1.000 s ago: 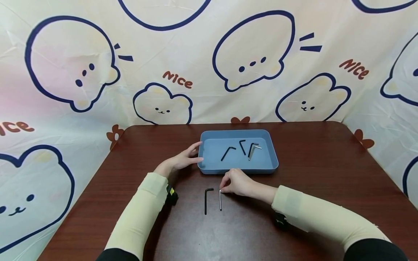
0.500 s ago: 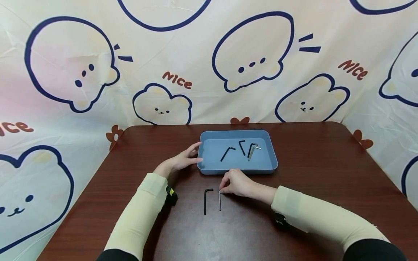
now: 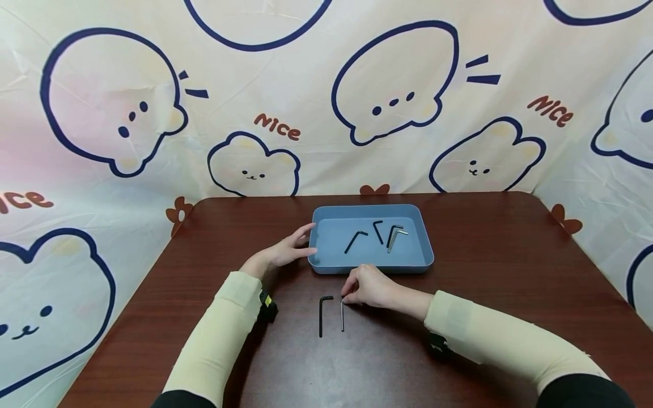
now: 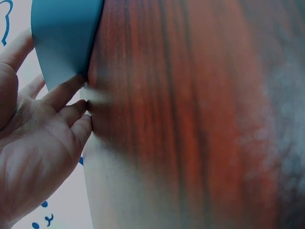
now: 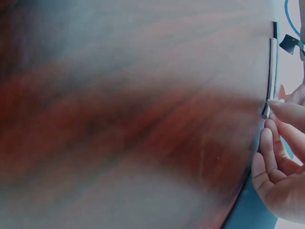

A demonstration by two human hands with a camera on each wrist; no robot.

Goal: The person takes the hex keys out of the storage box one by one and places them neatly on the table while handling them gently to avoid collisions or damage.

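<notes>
My right hand [image 3: 369, 286] pinches the short bent end of a silver hex key [image 3: 342, 317] between thumb and index finger. The key's long arm lies toward me on the table. Just left of it, roughly parallel, is a black hex key [image 3: 321, 317]. My left hand [image 3: 283, 249] rests with extended fingers against the left side of a blue tray [image 3: 372, 268]; in the left wrist view, its fingers touch the tray wall [image 4: 66, 43]. Inside the tray lie a black hex key [image 3: 355, 242], a smaller black one [image 3: 378, 232], and another black one [image 3: 391, 233] beside a silver one [image 3: 396, 238].
The brown wooden table [image 3: 433, 362] carries the tray near its far side. Behind and beside it hangs a cream curtain [image 3: 316, 158] with cartoon outlines. Dark wrist cameras sit under both sleeves, such as the left camera [image 3: 268, 307].
The silver hex key in my right hand has shifted very slightly left, closer to the black one on the table. My left hand has stayed at the tray.
</notes>
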